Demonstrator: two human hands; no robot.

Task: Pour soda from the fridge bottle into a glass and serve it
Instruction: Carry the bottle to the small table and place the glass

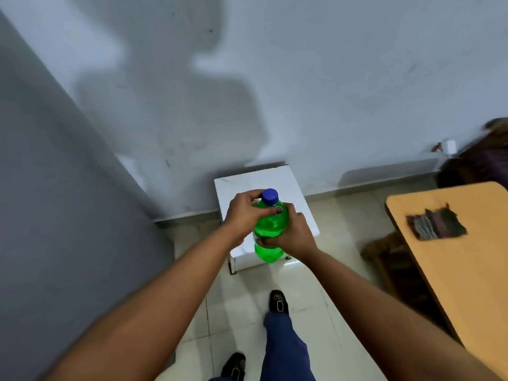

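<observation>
— Starting nearest the camera: what is on the floor?

— Two dark shoes (279, 301) with pale buckles on pale floor tiles (242, 303), and a blue trouser leg (286, 350) stepping forward. Both bare forearms reach out above them.

— State of the hands?

— Left hand (244, 213) is wrapped round the shoulder of the green bottle (268, 229), just below the blue cap (270, 196), thumb laid across the front. Right hand (292, 235) clasps the bottle's middle from the right side, fingers curled under. Both are grasping; neither is released.

— Where is the bottle?

— Held upright in the air between the two hands, cap on, in front of a small white cabinet (297, 193) (possibly the fridge; I cannot tell) that stands against the wall.

— Anything else?

— To the right, a wooden table (467, 265) bearing a dark patterned cloth (437, 224). Beyond it a blurred dark shape, not identifiable. Farthest, a grey-white wall (302, 78) carrying the person's shadow.
</observation>
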